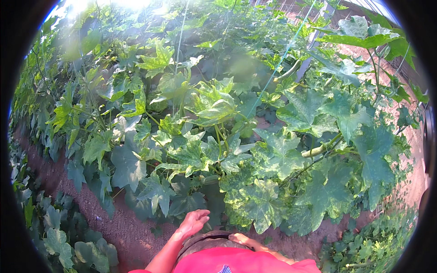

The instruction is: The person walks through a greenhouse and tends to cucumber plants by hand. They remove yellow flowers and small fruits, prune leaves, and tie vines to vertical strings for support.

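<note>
My left hand (194, 223) is held low in front of my body, just below the leaves. Its fingers are slightly bent and a little apart, and nothing shows in them. My right hand (240, 239) rests beside a brown, dark-edged thing (208, 240) at my waist, perhaps cloth or a bag. Its fingertips touch or overlap the dark edge; whether they grip it is unclear. Ahead stand broad-leaved gourd vines (218, 143), likely luffa. A short green gourd (211, 179) hangs among leaves above my left hand. Another long gourd (315, 151) hangs to the right.
A further gourd (289, 71) hangs near a slanting grey post (309, 51). A blue-green string (281, 61) and a white string (181, 37) run up through the vines. Bare soil (112, 225) borders the row. More plants (58, 239) grow at lower left.
</note>
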The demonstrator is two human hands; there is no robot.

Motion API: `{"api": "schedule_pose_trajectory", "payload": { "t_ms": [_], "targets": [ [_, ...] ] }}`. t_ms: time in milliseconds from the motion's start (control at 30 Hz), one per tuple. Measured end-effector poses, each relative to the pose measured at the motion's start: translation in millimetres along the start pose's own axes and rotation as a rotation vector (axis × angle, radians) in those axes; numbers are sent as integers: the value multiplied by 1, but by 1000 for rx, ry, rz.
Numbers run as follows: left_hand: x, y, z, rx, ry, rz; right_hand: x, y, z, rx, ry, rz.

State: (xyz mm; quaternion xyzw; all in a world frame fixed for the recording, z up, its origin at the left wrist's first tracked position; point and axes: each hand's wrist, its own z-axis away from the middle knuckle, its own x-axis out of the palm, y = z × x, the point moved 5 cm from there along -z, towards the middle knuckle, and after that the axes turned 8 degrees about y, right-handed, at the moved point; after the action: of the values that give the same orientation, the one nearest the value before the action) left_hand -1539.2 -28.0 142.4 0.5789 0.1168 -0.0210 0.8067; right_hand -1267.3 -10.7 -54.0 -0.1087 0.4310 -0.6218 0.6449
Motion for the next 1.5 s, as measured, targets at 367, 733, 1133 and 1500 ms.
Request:
{"api": "schedule_pose_trajectory", "payload": {
  "t_ms": [367,733,1133,1500],
  "targets": [
    [0,52,-6,177,-20,46,10,42,-10,-90,276,169],
    [-51,88,16,230,39,292,6,41,-4,135,295,22],
    [-154,160,17,611,569,604,2,29,-5,208,261,-6],
    [-165,177,-48,596,990,-131,1,27,6,227,280,11]
  ]
}}
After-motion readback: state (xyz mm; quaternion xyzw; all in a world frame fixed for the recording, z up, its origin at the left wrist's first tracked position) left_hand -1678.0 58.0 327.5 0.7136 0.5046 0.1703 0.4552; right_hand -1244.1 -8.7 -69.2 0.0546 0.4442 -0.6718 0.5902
